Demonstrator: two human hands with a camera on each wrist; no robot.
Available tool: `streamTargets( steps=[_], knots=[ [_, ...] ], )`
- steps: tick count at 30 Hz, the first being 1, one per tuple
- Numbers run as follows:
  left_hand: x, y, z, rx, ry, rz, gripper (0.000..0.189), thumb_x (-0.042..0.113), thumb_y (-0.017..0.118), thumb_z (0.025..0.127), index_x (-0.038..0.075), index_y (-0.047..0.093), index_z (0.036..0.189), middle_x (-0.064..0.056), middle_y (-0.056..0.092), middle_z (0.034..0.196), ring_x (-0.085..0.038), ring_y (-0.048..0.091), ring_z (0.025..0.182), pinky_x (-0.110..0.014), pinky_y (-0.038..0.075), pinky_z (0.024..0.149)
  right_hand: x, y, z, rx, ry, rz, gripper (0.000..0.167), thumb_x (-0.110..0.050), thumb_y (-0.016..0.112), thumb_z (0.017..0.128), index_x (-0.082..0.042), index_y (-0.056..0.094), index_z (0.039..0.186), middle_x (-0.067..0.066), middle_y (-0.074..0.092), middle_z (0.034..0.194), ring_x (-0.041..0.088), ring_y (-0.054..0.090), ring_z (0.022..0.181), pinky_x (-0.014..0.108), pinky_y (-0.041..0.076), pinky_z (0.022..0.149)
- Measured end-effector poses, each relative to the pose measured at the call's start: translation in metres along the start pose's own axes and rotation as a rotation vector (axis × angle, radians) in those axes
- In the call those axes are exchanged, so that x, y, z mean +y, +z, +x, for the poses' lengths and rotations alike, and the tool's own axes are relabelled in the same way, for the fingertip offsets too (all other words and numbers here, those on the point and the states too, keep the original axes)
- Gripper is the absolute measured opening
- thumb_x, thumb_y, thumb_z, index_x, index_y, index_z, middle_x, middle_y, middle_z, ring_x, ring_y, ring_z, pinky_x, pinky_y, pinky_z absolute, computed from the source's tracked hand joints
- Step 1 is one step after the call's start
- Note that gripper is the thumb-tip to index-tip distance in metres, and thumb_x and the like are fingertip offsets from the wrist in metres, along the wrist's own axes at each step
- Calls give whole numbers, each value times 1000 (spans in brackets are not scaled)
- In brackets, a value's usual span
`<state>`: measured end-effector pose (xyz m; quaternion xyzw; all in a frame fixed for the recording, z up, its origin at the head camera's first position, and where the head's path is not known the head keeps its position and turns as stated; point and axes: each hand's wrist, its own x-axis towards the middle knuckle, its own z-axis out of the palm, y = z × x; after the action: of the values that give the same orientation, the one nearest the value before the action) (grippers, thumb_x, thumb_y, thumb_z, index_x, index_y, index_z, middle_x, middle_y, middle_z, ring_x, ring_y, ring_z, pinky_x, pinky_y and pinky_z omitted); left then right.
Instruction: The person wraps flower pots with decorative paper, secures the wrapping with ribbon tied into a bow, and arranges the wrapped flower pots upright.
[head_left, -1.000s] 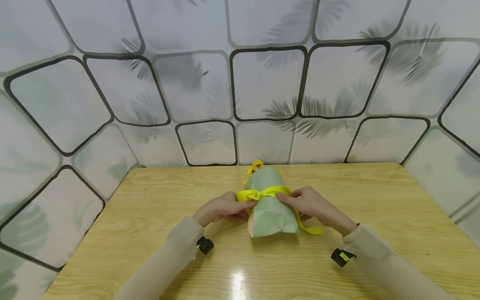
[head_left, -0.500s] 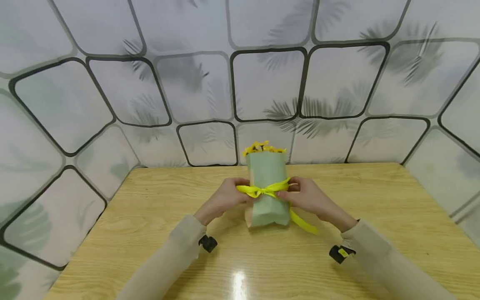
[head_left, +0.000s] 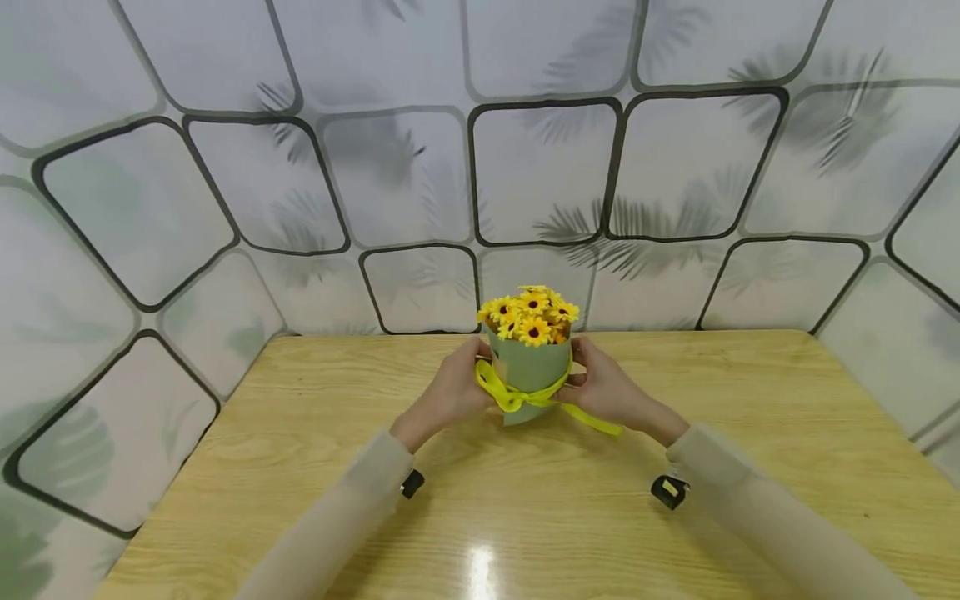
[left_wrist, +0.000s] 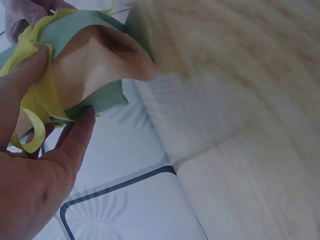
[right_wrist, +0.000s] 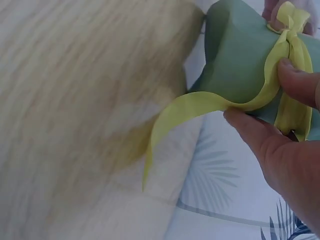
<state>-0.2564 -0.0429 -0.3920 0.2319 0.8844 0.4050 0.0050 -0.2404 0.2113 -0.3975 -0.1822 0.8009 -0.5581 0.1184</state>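
A bouquet of yellow flowers (head_left: 528, 315) with dark centres stands nearly upright in pale green wrapping paper (head_left: 531, 365). A yellow ribbon (head_left: 516, 398) is tied in a bow round the paper. From one side my left hand (head_left: 459, 379) grips the wrapped bouquet, its thumb over the ribbon in the left wrist view. The other side is held by my right hand (head_left: 609, 385), whose thumb lies on the ribbon in the right wrist view. One loose ribbon tail (right_wrist: 185, 107) hangs past the right fingers. Whether the paper's base touches the table I cannot tell.
The bouquet is near the far edge of a wooden table (head_left: 315, 467). Behind and beside it stands a patterned cloth wall (head_left: 547, 183) with dark rounded outlines and leaf prints. Black devices (head_left: 670, 492) are worn at both wrists.
Both hands have tilted the bouquet from lying toward me to more upright. The flower heads now face up into view, and the wrapper's base has swung away from me.
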Motion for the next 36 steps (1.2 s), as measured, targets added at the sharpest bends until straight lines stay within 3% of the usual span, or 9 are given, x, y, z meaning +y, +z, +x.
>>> streamTargets(
  steps=[7,14,24,32,36],
  knots=[
    [-2,6,-4,-94,71,-6,88,17,91,78,6,41,149,-13,58,138,-27,59,126,-43,51,107,7,5,-4,-29,9,-64,68,10,64,93,6,24,148,32,31,154,53,50,135,38,60,95],
    [-5,10,-6,-127,56,27,78,16,87,83,0,42,144,-16,61,131,-28,63,120,-42,56,100,11,8,-4,-23,28,-114,67,9,65,93,6,25,147,34,30,155,54,53,132,39,60,93],
    [-4,10,-2,-140,104,41,76,14,83,87,1,41,149,-18,58,142,-29,58,132,-42,49,111,14,10,-8,22,19,-153,69,6,67,91,7,24,146,36,33,149,55,56,126,41,60,93],
    [-10,-6,-7,-160,35,108,66,19,85,86,5,52,142,-13,66,132,-27,65,121,-43,56,102,16,11,-3,-25,30,-142,71,-2,74,91,2,28,145,30,37,149,50,53,133,40,59,97],
    [-16,-15,-18,-182,-66,188,64,20,83,87,6,55,143,-9,73,113,-21,70,98,-38,59,88,18,4,-11,-51,77,-160,73,-10,79,90,0,31,145,31,40,151,47,59,129,40,60,95]
  ],
)
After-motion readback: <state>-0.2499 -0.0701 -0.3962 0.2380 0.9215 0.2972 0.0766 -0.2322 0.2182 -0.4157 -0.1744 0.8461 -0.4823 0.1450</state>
